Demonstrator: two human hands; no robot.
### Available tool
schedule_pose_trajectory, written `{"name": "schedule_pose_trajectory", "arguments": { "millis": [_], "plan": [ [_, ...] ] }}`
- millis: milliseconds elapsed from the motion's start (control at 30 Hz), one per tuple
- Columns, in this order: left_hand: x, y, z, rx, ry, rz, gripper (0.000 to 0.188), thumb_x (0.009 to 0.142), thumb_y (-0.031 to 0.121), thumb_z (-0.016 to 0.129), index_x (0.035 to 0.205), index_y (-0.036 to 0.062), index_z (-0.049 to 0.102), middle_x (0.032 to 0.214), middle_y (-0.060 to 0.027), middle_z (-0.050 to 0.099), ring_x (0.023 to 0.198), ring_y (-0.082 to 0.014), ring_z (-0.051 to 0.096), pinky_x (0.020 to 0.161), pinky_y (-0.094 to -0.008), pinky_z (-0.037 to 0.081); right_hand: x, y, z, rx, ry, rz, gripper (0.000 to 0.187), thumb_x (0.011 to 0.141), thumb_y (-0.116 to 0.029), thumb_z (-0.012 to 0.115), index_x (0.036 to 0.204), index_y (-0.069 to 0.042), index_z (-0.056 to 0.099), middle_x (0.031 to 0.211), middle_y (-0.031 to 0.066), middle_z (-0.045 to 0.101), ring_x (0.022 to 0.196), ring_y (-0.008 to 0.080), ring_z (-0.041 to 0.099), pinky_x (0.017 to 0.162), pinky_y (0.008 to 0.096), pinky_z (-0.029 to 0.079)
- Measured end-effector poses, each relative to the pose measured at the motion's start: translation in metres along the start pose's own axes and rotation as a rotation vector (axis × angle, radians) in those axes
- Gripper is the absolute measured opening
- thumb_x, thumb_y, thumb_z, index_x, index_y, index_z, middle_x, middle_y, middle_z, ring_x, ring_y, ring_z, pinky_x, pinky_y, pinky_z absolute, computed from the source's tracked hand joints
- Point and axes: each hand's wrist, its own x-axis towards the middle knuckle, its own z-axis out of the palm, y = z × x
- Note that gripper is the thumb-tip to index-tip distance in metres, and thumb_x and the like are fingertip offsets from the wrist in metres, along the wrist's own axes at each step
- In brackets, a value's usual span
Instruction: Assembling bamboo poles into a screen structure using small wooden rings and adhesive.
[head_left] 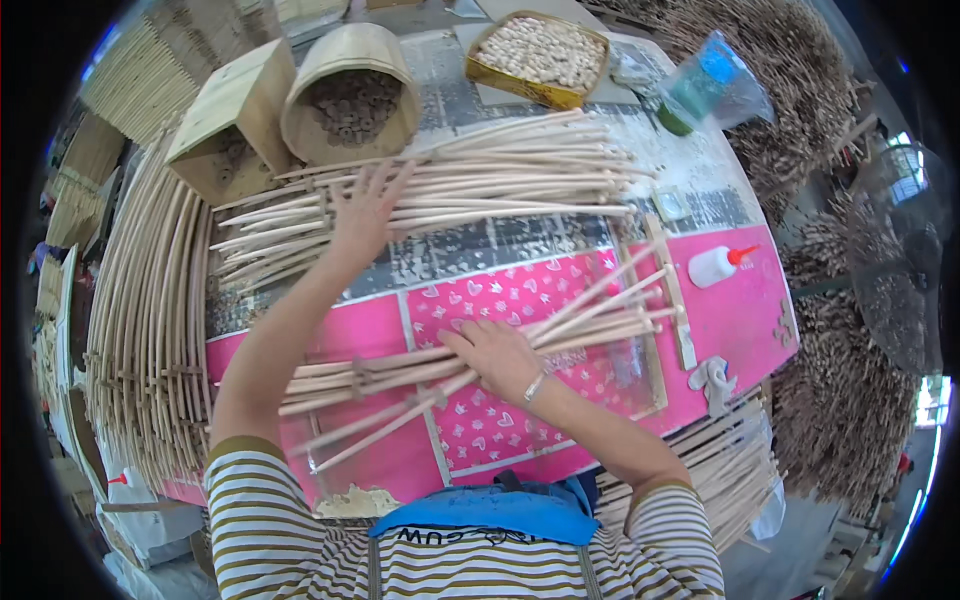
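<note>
Blue cloth (480, 518) edged the counter (722, 182). There, the left hand (362, 215) spread its fingers over sticks (520, 172); the right hand (497, 358) covered a bundle (605, 328), pinch unclear, likely light, stiff, best gripped mid-length.

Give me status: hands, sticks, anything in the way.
Left hand spread over upper stick pile; right hand on lower stick bundle. Lower bundle loose, some splayed. Wooden strip by its right ends; white bottle farther right, clear of both hands.
</note>
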Motion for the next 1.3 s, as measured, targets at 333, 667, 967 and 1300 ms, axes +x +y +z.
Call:
{"name": "schedule_pose_trajectory", "arguments": {
  "millis": [333,667,967,1300],
  "plan": [
    [-0.063,-0.003,0.004,0.031,0.107,0.179,0.108,0.068,0.048,0.083,0.159,0.0345,0.025,0.167,-0.0017,0.020,0.154,-0.0284,0.015,0.115,-0.0736,0.012,-0.004,-0.003,0.012,-0.069,0.207,0.187,0.060,0.071,-0.017,0.078,0.130,-0.019,0.062,0.100,0.0074,0.064,0.096,0.0264,0.062,0.083,0.0430,0.047],
    [-0.045,0.022,0.024,0.041,0.229,-0.119,0.107,0.072,0.051,0.080,0.159,0.0423,0.018,0.166,-0.0028,0.020,0.150,-0.0345,0.026,0.104,-0.0804,0.024,-0.012,-0.045,0.008,0.004,0.074,0.227,0.075,0.066,-0.026,0.086,0.135,-0.018,0.058,0.096,0.0084,0.061,0.091,0.0288,0.065,0.077,0.0422,0.055],
    [-0.058,0.013,0.022,-0.048,0.243,-0.080,0.112,0.069,0.058,0.080,0.160,0.0390,0.016,0.167,-0.0091,0.016,0.152,-0.0360,0.016,0.105,-0.0818,0.019,-0.019,-0.044,-0.008,0.176,0.132,0.100,0.067,0.077,-0.024,0.078,0.137,-0.006,0.056,0.128,0.0130,0.060,0.111,0.0325,0.059,0.089,0.0422,0.050],
    [-0.068,0.013,0.004,-0.057,0.332,0.017,0.092,0.081,0.054,0.070,0.159,0.0352,0.025,0.165,-0.0074,0.024,0.151,-0.0321,0.023,0.109,-0.0770,0.021,-0.033,-0.036,0.007,0.105,0.267,0.051,0.047,0.080,-0.018,0.072,0.126,-0.012,0.066,0.118,0.0069,0.066,0.106,0.0262,0.063,0.086,0.0385,0.052]
  ]
}}
